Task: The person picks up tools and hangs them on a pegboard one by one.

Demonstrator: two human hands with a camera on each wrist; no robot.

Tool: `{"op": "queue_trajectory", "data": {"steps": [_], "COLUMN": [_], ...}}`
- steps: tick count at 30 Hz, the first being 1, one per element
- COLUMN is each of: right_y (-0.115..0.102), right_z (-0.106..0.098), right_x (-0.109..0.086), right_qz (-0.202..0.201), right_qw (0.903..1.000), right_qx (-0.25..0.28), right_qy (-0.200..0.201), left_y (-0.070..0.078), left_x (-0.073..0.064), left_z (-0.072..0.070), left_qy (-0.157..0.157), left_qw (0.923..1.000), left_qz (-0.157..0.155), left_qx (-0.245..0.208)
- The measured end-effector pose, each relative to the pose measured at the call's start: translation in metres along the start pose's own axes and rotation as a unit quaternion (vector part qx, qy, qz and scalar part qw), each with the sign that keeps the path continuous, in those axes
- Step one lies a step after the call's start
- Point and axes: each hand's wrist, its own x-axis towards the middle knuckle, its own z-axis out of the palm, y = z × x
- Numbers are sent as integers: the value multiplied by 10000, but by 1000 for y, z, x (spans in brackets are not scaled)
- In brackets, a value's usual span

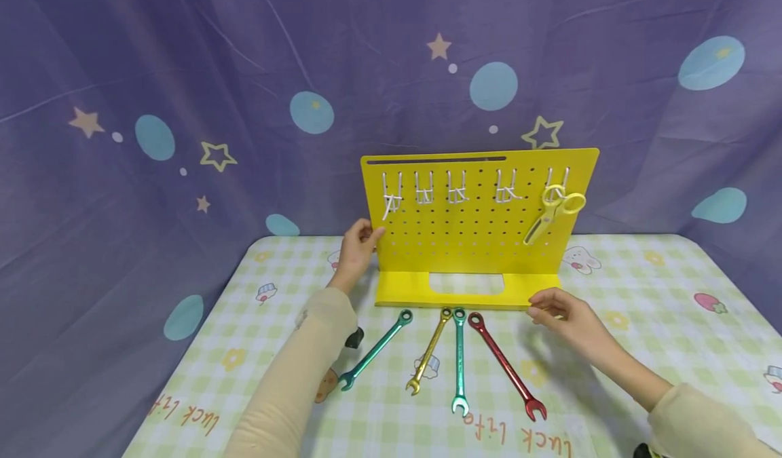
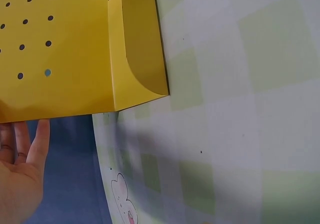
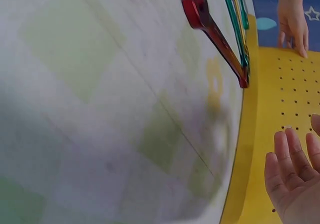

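Note:
A yellow pegboard [image 1: 464, 258] stands upright on its base, with several white hooks [image 1: 457, 188] along its upper part. Yellow scissors [image 1: 552, 210] hang from the rightmost hook. My left hand [image 1: 357, 251] grips the board's left edge, thumb at the front; in the left wrist view its fingers [image 2: 39, 146] reach that edge. By the base's front right corner is my right hand [image 1: 571, 322], fingers loosely bent and holding nothing; whether it touches the base I cannot tell. The right wrist view shows its fingers [image 3: 295, 159] extended and apart.
Before the base lie a dark green wrench [image 1: 375, 349], a gold wrench [image 1: 430, 353], a light green wrench [image 1: 459, 363] and a red wrench [image 1: 507, 366]. A checked cloth [image 1: 666, 309] covers the table. Behind it hangs a purple curtain [image 1: 391, 51].

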Motion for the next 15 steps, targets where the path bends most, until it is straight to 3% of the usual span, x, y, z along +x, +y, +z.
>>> {"op": "queue_trajectory", "data": {"steps": [9,15], "right_y": [0,1], "right_z": [19,31], "right_x": [-8,-14], "right_qz": [22,337], "right_qw": [9989,9955], "right_qx": [26,-127], "right_qy": [-457,-876], "left_y": [0,-1], "left_x": [1,1], "left_z": [1,2], "left_qy": [1,11], "left_qw": [10000,10000], "left_qz": [-29,-21], "left_qx": [59,58]}}
